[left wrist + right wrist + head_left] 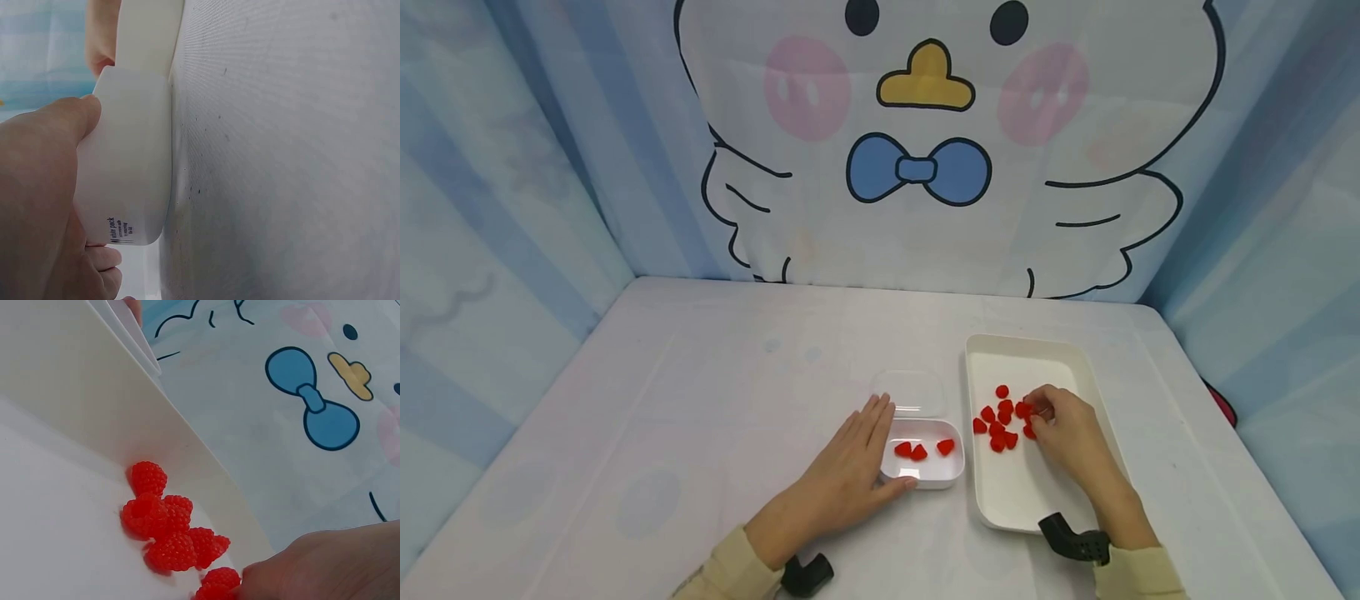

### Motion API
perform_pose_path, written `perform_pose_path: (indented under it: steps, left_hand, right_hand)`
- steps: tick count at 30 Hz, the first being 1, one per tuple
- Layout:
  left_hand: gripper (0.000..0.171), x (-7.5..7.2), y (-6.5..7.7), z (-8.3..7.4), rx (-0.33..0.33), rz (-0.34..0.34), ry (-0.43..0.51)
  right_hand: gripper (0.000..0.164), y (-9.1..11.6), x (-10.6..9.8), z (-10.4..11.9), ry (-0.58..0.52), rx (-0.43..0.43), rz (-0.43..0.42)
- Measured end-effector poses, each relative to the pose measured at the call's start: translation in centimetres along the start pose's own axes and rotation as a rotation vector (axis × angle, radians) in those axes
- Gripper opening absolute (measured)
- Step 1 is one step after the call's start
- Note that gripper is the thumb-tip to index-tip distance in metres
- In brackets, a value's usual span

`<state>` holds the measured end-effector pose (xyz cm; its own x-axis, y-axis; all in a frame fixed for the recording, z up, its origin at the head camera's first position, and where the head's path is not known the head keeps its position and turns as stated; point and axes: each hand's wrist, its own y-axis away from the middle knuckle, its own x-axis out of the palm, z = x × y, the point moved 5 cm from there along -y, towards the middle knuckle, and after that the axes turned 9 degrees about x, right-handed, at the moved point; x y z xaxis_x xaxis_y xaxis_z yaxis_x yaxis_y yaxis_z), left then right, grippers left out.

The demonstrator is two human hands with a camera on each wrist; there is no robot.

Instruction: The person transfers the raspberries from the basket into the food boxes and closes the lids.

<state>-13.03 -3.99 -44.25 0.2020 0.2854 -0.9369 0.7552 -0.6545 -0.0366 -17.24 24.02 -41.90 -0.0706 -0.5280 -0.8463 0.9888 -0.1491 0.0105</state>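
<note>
Beside a small white plastic box (922, 480) my left hand (850, 467) lies with straight fingers along the left side. Its thumb rests on the box's front rim, also seen in the left wrist view. Three red raspberries (945, 447) lie in the box. My right hand (1071, 429) reaches into a white tray (1030, 508), its thumb and index finger pinching a raspberry (1028, 409) at the right of the pile. Several more raspberries (172, 551) lie in the tray, some touching each other. The right fingertips are partly hidden in the right wrist view.
A clear lid (910, 392) lies behind the box. The tray stands close to the box's right side, its raised wall (206, 456) between the two. Behind the white-covered table (647, 400) hangs a cloth backdrop (925, 242) with a cartoon figure.
</note>
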Motion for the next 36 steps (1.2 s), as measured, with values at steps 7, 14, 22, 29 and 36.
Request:
perform_pose_path:
  steps: [7,14,22,29,36]
  left_hand:
    - [0.098,0.0,-0.1,0.0,-0.004,-0.002,0.004]
    - [0.098,0.1,0.0,0.0,0.001,-0.001,0.003]
    - [0.098,0.1,0.0,0.0,0.003,-0.003,0.003]
    - [0.098,0.1,0.0,0.0,-0.004,0.002,0.007]
    - [0.097,0.1,-0.1,0.0,0.0,0.002,0.0]
  right_hand:
    - [0.021,-0.1,0.1,-0.1,-0.001,0.007,-0.008]
    - [0.021,0.2,-0.2,0.0,-0.012,0.004,-0.027]
    - [0.022,0.2,-0.8,0.3,-0.008,0.002,-0.049]
    - [0.021,0.4,-1.4,0.6,-0.033,-0.019,-0.063]
    - [0.021,0.6,-1.8,1.0,-0.054,-0.041,-0.069]
